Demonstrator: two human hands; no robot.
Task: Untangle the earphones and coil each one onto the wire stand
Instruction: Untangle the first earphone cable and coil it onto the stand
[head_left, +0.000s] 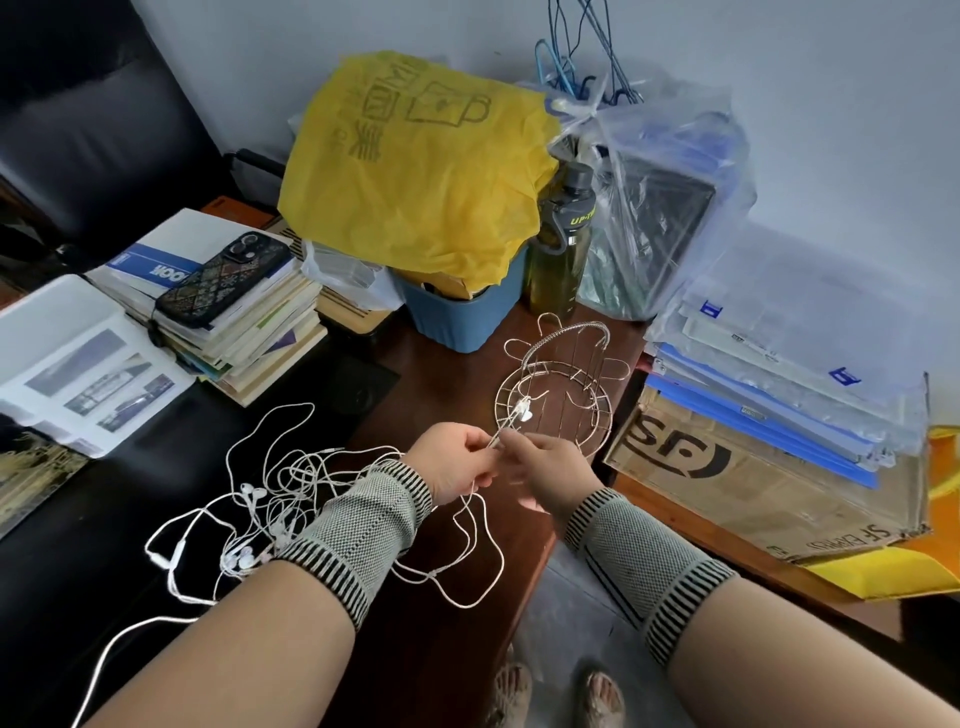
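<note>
A tangle of white earphones lies on the dark desk left of my hands, with loops trailing toward the front edge. My left hand pinches one cord just below its pair of earbuds. My right hand holds the same cord right beside it. The earbuds stick up against the near rim of the wire stand, a round metal rack with petal loops standing on the brown desk. Both wrists wear knitted grey bands.
A stack of books with a phone on top sits at the left. Behind the stand are a blue bin under a yellow bag, a dark bottle and clear plastic bags. Folders on a cardboard box fill the right.
</note>
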